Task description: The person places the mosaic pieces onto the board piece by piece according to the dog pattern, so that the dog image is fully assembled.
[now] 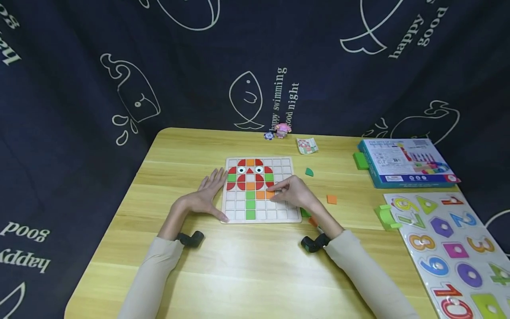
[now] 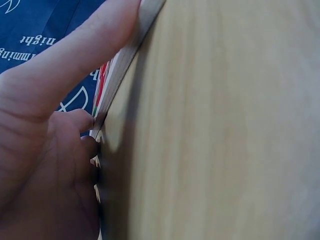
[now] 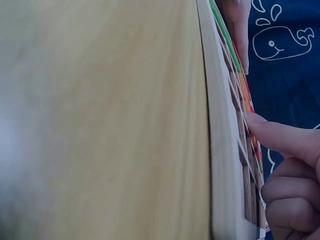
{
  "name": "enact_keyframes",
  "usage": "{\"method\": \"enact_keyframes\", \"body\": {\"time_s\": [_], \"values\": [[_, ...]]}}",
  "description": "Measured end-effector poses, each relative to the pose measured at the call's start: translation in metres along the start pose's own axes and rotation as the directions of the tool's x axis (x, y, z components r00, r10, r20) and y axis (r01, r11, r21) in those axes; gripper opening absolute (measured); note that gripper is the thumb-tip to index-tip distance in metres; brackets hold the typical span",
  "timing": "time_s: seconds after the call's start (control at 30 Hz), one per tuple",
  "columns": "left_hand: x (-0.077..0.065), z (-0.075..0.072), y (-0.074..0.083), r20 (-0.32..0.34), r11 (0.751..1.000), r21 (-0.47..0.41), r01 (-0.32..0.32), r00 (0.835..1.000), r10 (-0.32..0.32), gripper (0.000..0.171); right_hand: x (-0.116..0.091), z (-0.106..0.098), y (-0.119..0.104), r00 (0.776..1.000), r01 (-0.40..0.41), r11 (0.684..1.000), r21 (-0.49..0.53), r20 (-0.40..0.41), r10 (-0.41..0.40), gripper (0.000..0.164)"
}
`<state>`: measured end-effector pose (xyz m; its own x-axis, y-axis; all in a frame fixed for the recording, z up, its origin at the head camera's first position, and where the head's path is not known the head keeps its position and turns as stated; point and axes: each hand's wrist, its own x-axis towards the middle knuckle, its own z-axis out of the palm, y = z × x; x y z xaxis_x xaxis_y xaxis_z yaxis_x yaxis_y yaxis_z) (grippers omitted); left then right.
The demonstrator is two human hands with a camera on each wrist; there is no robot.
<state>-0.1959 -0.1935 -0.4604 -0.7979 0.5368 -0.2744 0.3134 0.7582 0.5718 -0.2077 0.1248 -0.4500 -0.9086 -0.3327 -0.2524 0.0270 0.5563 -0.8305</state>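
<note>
A wooden grid board lies on the table with red, orange, green and eye-printed tiles forming an owl-like figure. My left hand is spread along the board's left side, thumb at the lower left corner and fingers near the upper left edge. In the left wrist view, the thumb rests on the board's wooden rim. Over the board's right half, my right hand pinches an orange square tile between thumb and index finger, beside another orange tile. Its other fingers are curled.
Right of the board lie a green quarter-round tile and an orange square. More pieces lie partly under the right forearm. A picture card and pink figurine stand behind; a box and number puzzle occupy the right.
</note>
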Motion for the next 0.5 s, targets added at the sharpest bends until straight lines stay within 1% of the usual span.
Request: {"method": "enact_keyframes", "body": {"time_s": [0.1, 0.23, 0.37, 0.5], "values": [[0.0, -0.001, 0.0, -0.002, 1.0, -0.001, -0.002, 1.0, 0.002, 0.145, -0.002, -0.001, 0.0, 1.0, 0.006, 1.0, 0.006, 0.021, -0.006, 0.028], [0.001, -0.002, 0.001, 0.005, 1.0, -0.001, 0.005, 1.0, -0.005, 0.145, -0.011, -0.01, 0.003, 0.999, 0.034, 0.999, -0.001, 0.005, -0.034, 0.032], [0.001, -0.001, 0.001, 0.009, 1.0, 0.004, 0.006, 1.0, -0.006, 0.145, -0.028, -0.03, 0.009, 0.997, 0.035, 0.999, -0.006, -0.07, -0.035, 0.035], [0.0, 0.0, 0.0, 0.007, 1.0, 0.011, 0.01, 1.0, -0.011, 0.144, -0.049, -0.053, 0.023, 0.986, -0.006, 0.998, -0.058, -0.166, -0.004, 0.037]]}}
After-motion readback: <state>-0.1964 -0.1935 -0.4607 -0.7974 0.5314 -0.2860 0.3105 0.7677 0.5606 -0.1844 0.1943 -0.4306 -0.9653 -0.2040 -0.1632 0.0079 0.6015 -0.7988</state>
